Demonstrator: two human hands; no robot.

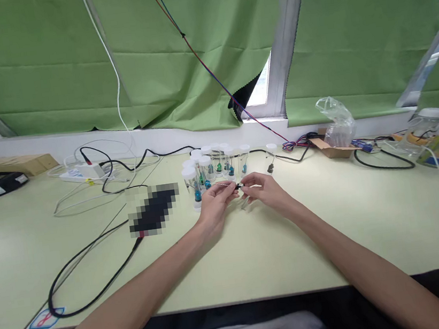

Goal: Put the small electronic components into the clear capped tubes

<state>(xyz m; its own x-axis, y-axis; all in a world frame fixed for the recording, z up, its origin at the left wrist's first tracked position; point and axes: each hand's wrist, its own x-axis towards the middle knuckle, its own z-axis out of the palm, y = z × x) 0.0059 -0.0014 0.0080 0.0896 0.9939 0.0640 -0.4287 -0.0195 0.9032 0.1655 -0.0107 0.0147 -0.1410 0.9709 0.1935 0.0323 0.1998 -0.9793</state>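
Observation:
Both hands meet above the pale green table (254, 246), just in front of a cluster of clear vials. My left hand (214, 204) pinches a thin metal lead. My right hand (263, 188) pinches the other side of the same small dark component (239, 186). Several clear vials with white caps (214, 168) stand upright behind the hands, some with blue or green parts inside. One lone capped vial (271, 156) stands a little to the right of the group.
A blurred-out dark device (153, 210) with a black cable (80, 274) lies left of the hands. A white power strip (83, 174) and wires sit at the back left. A cardboard box with a plastic bag (334, 133), jars and cables are at the right.

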